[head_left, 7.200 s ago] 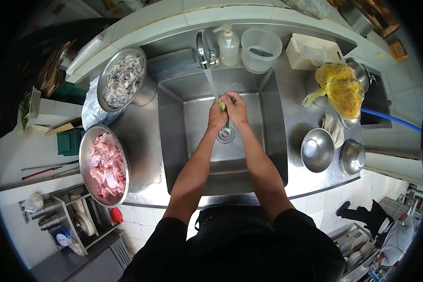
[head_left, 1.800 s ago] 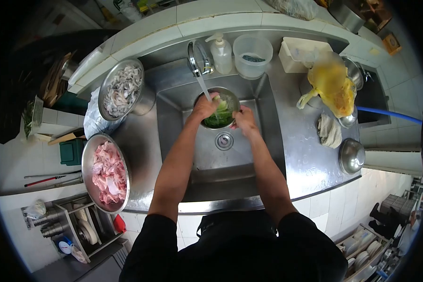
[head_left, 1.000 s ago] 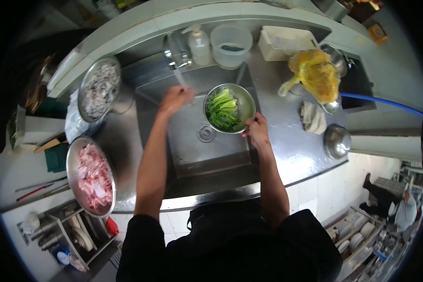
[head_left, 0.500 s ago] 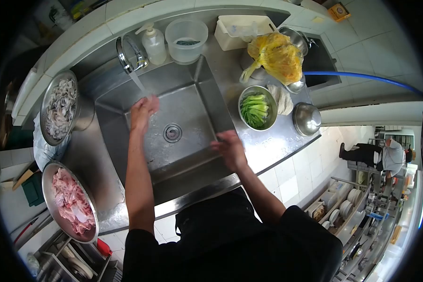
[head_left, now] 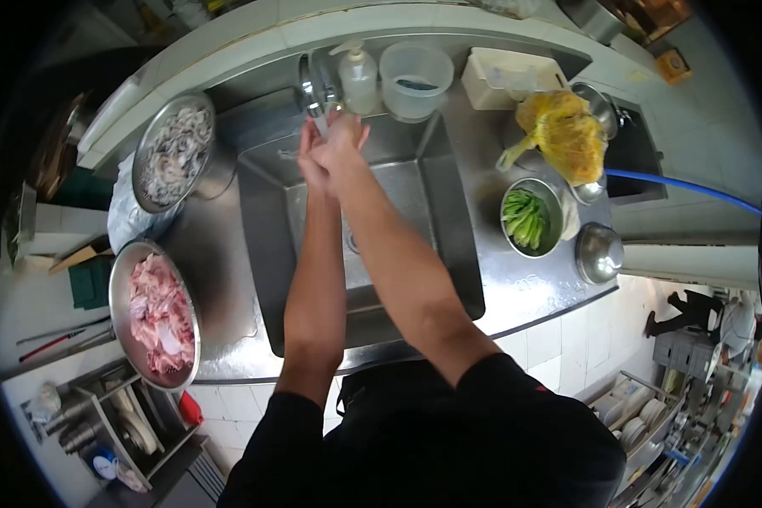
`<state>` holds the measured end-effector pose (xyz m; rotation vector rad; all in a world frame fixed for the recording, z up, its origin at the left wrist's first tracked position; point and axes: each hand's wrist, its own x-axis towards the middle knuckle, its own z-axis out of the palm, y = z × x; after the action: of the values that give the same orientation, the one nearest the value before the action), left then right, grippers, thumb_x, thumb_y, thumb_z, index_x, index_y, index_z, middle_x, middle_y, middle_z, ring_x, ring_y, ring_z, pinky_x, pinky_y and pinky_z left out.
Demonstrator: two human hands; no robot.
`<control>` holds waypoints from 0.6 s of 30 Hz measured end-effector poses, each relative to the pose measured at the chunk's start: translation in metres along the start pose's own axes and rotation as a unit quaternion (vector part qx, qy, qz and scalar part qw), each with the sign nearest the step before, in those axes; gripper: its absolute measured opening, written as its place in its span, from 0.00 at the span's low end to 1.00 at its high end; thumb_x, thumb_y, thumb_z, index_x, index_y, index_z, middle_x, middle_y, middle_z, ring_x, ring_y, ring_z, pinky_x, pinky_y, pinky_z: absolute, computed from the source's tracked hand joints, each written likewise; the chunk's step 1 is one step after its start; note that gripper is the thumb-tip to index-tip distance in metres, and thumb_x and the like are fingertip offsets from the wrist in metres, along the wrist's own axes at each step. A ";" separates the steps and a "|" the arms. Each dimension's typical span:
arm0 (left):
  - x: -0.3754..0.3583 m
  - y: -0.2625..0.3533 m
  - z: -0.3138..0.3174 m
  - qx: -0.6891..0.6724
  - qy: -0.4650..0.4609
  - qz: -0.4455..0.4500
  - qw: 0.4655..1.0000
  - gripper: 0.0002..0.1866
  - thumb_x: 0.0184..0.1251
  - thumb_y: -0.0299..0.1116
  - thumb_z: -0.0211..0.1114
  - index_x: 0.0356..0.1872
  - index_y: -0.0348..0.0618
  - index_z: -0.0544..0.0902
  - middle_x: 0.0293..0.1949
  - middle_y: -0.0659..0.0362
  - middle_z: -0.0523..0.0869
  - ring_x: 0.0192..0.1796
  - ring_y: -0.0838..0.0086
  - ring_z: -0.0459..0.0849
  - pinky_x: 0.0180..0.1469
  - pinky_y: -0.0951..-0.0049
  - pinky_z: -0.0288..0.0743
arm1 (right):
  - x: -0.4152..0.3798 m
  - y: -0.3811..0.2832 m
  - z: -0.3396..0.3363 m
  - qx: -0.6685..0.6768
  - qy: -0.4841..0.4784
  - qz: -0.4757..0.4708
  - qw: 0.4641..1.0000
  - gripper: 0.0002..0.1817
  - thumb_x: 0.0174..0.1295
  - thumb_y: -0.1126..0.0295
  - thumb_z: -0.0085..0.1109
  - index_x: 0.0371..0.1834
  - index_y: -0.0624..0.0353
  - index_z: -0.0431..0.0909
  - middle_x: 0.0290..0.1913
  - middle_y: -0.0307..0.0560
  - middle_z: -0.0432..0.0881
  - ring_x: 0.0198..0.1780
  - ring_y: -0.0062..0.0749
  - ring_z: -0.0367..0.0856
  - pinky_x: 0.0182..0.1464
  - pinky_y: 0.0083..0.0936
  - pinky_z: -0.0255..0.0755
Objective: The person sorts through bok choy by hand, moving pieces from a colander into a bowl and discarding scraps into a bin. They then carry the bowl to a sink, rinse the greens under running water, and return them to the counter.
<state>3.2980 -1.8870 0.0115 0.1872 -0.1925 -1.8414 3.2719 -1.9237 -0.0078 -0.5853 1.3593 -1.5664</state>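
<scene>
My left hand (head_left: 313, 172) and my right hand (head_left: 342, 146) are pressed together under the chrome faucet (head_left: 311, 89), above the back of the steel sink (head_left: 432, 186). Water runs from the spout onto them. My right hand lies partly across the left palm, its fingers pointing toward the faucet. Both hands look open and loosely cupped, with nothing visible in them; some fingers are hidden where the hands overlap. Close behind them stand a soap pump bottle (head_left: 359, 78) and a clear plastic tub (head_left: 415, 102).
On the left are bowls of squid-like seafood (head_left: 178, 157) and raw meat (head_left: 159, 313). To the right sit a bowl of green vegetables (head_left: 525, 218), a yellow bag (head_left: 567, 135), a white bin (head_left: 491, 89) and an upturned metal bowl (head_left: 599, 254). Another person (head_left: 694, 315) stands far right.
My hands were apart over the sink; now they meet under the running water. The right one crossed leftward and both moved toward the faucet. The view has shifted left.
</scene>
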 end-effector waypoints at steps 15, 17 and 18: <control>0.050 0.087 -0.131 0.394 0.212 -0.098 0.889 0.19 0.73 0.39 0.52 0.60 0.43 0.73 0.60 0.56 0.78 0.60 0.61 0.77 0.63 0.58 0.72 | -0.203 0.014 -0.318 -0.360 -0.106 0.014 0.927 0.16 0.65 0.60 0.58 0.45 0.61 0.84 0.34 0.55 0.86 0.36 0.39 0.87 0.42 0.33 0.77; 0.065 0.079 -0.090 0.271 0.187 -0.080 0.941 0.21 0.75 0.35 0.48 0.64 0.38 0.66 0.68 0.50 0.67 0.71 0.57 0.65 0.72 0.58 0.61 | -0.213 -0.011 -0.349 -0.349 -0.014 0.086 0.933 0.16 0.65 0.59 0.60 0.33 0.63 0.86 0.26 0.51 0.85 0.31 0.34 0.85 0.37 0.31 0.77; 0.074 0.073 -0.078 0.290 0.195 -0.058 0.935 0.22 0.72 0.29 0.49 0.65 0.35 0.64 0.70 0.48 0.65 0.73 0.55 0.62 0.74 0.55 0.57 | -0.214 -0.021 -0.365 -0.342 0.035 0.107 0.933 0.18 0.64 0.58 0.61 0.28 0.63 0.85 0.23 0.50 0.83 0.29 0.31 0.85 0.36 0.30 0.77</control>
<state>3.3637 -1.9803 -0.0495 0.9843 -0.4506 -1.7783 3.0546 -1.5619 -0.0394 -0.7646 1.9639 -0.9190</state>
